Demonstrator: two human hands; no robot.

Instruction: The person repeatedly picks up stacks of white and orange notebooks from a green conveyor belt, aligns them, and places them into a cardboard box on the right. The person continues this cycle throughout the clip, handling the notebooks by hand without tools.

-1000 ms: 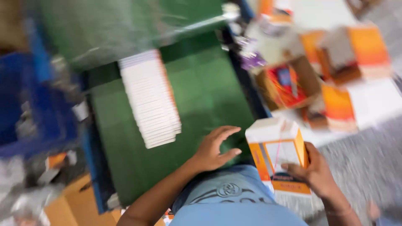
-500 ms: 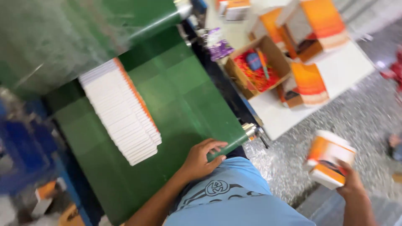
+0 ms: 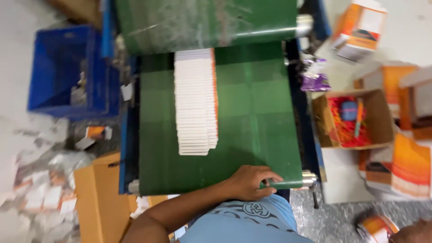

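My left hand [image 3: 249,182] lies on the near end of the green conveyor belt [image 3: 256,112], its fingers curled over the metal end roller [image 3: 297,183]. A long shingled row of flat white cartons with orange edges [image 3: 195,103] lies on the belt ahead of that hand, not touching it. My right hand [image 3: 416,231] shows only partly at the bottom right corner, low beside my body, holding a bundle of orange and white cartons [image 3: 375,227].
A blue crate [image 3: 67,67] stands left of the conveyor, with paper scraps on the floor below it. A brown cardboard box [image 3: 96,193] sits at lower left. Right of the belt are an open cardboard box [image 3: 373,101] with red contents, a purple packet [image 3: 315,76] and orange cartons [image 3: 409,166].
My right hand has carried the orange and white cartons away from the belt, down to the right. My left hand has slid to the belt's end roller. The view has swung left.
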